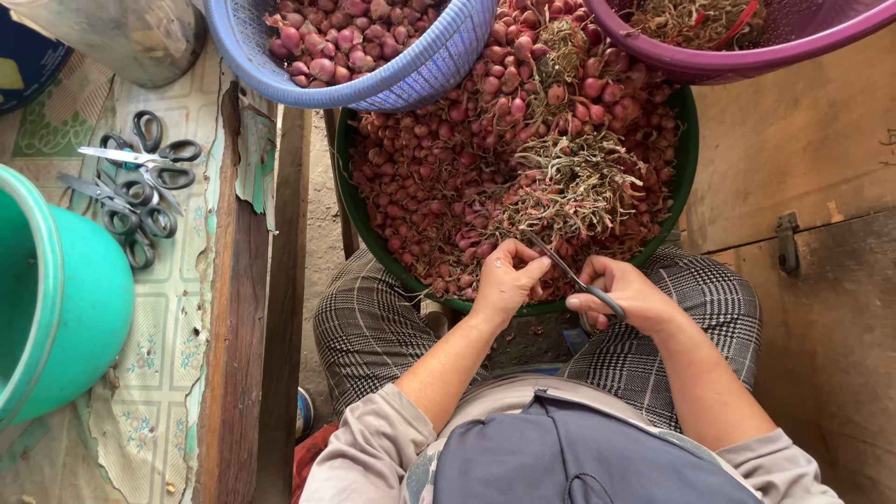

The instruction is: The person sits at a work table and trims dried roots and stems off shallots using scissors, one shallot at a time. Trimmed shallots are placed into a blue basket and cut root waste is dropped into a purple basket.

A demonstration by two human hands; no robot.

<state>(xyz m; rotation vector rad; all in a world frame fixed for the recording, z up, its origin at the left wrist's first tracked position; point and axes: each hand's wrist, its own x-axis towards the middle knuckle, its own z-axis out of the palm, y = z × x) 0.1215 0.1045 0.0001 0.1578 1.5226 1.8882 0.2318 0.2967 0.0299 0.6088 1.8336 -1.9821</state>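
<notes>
A big green basin rests on my lap, heaped with small red shallots and their dry tangled stems. My left hand pinches a shallot at the basin's near rim. My right hand grips grey-handled scissors, blades pointing up-left toward the left hand's fingertips. Both hands sit close together just over the rim.
A blue basket of trimmed shallots and a purple basket of cut stems overlap the basin's far side. Several spare scissors lie on a patterned cloth at left, beside a teal bucket. A wooden wall stands at right.
</notes>
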